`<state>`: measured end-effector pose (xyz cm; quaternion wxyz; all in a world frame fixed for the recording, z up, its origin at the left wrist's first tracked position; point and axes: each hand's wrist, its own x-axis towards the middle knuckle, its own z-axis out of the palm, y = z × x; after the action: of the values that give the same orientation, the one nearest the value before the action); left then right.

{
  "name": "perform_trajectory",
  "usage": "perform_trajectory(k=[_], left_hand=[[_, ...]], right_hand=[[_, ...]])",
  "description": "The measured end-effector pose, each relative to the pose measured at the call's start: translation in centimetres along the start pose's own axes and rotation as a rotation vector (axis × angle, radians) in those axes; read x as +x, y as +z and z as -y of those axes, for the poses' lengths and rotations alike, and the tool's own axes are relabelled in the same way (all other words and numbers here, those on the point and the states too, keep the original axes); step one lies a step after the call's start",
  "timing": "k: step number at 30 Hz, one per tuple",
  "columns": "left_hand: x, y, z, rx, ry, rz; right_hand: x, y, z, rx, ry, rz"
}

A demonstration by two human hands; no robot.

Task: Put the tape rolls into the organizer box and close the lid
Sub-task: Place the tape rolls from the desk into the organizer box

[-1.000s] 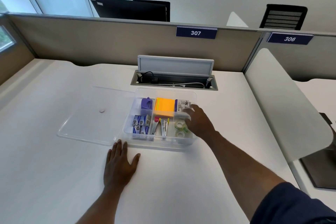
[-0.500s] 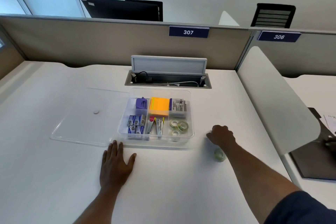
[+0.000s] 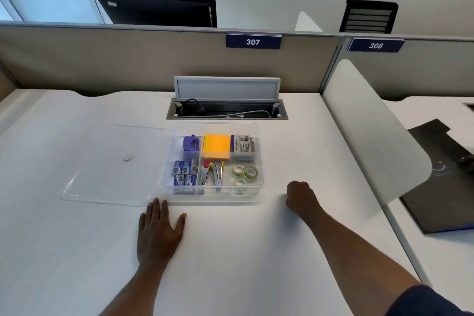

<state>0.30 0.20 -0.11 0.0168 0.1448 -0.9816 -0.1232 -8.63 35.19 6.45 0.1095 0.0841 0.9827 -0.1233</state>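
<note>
A clear organizer box (image 3: 262,182) stands open on the white desk (image 3: 230,251). Three tape rolls (image 3: 245,174) lie in its front right compartment. Its clear lid (image 3: 115,161) lies flat on the desk, touching the box's left side. My left hand (image 3: 160,228) rests flat, fingers spread, just in front of the box's front left corner. To the right of the box, my right hand (image 3: 300,197) is curled into a fist on the desk. The loose tape roll from earlier is out of sight, apparently inside the fist.
The other compartments hold orange sticky notes (image 3: 216,146), staple boxes (image 3: 184,173), staple removers and a purple item. An open cable hatch (image 3: 227,109) sits behind the box. A white divider panel (image 3: 372,131) bounds the desk on the right, with a dark mat (image 3: 441,187) beyond it.
My right hand left the box, went right to a loose tape roll on the desk and closed over it; the roll no longer shows. My left hand stayed put.
</note>
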Motion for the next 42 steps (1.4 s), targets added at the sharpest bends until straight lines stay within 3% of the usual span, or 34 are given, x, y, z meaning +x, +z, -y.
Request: perform_trajectory(k=[8,13,19,22,31,42], left_hand=[[0.1,0.1,0.0,-0.011,-0.002,-0.007],[0.0,0.0,0.0,-0.007,-0.008,-0.015],[0.1,-0.2,-0.1,-0.019,-0.016,-0.021],[0.0,-0.3,-0.1,-0.019,-0.016,-0.027],[0.0,-0.5,-0.3,-0.024,-0.021,-0.027],[-0.1,-0.7,-0.3,-0.010,-0.015,-0.030]], right_hand=[[3.6,-3.9,5.6,0.259,-0.174,-0.093],[4.0,-4.4,9.5,0.278,-0.333,-0.105],[3.4,-2.8,11.0,0.214,-0.439,0.057],[3.2,-2.1,11.1,0.193,-0.441,0.139],[4.0,-3.0,10.5,0.234,-0.329,-0.060],[4.0,-1.9,11.1,0.115,-0.318,-0.027]])
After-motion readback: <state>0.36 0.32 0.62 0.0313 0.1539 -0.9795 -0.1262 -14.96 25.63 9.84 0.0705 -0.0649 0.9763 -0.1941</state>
